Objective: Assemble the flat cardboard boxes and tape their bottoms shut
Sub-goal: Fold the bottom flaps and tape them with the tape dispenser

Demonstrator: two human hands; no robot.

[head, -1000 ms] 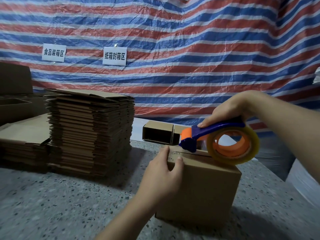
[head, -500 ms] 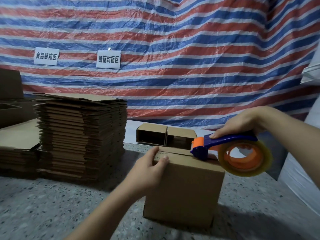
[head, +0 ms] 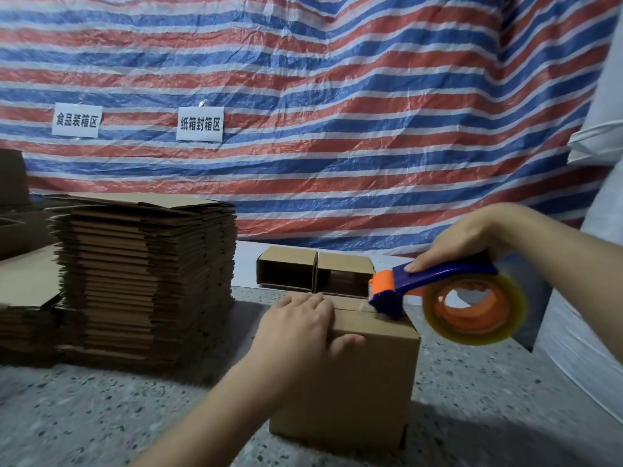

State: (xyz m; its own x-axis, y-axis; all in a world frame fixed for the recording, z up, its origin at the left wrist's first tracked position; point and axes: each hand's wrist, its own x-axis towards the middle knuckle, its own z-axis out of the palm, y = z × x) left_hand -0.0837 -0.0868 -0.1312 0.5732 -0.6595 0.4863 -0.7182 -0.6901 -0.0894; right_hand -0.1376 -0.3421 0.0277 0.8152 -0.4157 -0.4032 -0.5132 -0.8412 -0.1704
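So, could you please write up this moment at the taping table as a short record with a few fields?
Box in work: brown cardboard box, upright on the speckled grey table, closed flaps facing up
Left hand: lies over the box's top near edge, thumb on the front face
Right hand: grips the blue and orange tape dispenser, its head on the flap seam
Supply: tall stack of flat brown cardboard blanks on the left
Behind: two small open cardboard boxes lying on their sides
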